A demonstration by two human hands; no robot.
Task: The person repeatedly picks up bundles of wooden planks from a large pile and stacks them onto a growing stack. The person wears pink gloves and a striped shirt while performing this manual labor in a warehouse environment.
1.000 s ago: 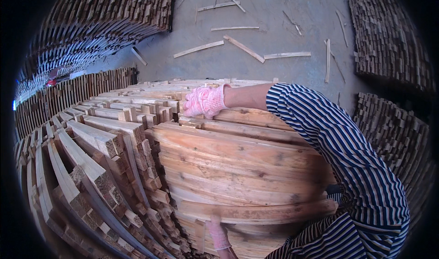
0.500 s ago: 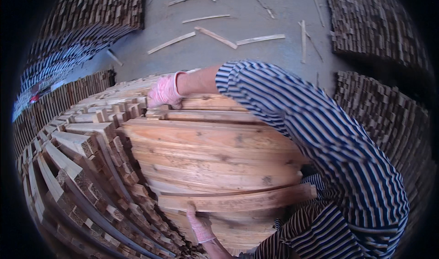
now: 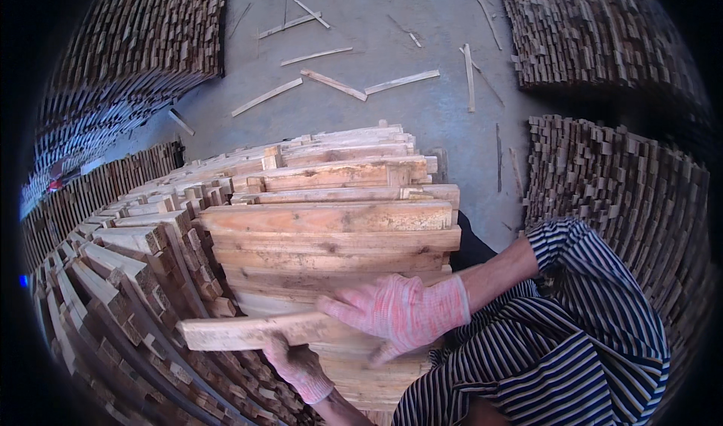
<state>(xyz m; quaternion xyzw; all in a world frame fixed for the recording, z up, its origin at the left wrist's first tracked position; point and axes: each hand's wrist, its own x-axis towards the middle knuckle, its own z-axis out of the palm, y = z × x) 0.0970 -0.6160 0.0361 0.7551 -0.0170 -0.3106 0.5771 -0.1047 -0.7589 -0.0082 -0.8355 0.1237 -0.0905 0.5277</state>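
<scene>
Both my hands wear pink knit gloves. My left hand (image 3: 297, 366) grips a loose wooden plank (image 3: 233, 333) from below, at the near side of a tall stack of planks (image 3: 331, 226). My right hand (image 3: 399, 311) lies on top of the same plank's right end, fingers spread along it and thumb down over its edge. The plank sticks out to the left, slightly tilted, across the near face of the stack. A striped sleeve covers my right upper arm.
Crosswise-piled wood strips (image 3: 113, 275) crowd the left side. More stacks stand at the right (image 3: 625, 193), far right (image 3: 595, 27) and far left (image 3: 135, 57). Loose slats (image 3: 331, 83) lie scattered on the grey concrete floor (image 3: 376, 34) beyond.
My right hand has come back from the far end of the stack to the near edge and now rests on the plank. My left hand has risen with the plank.
</scene>
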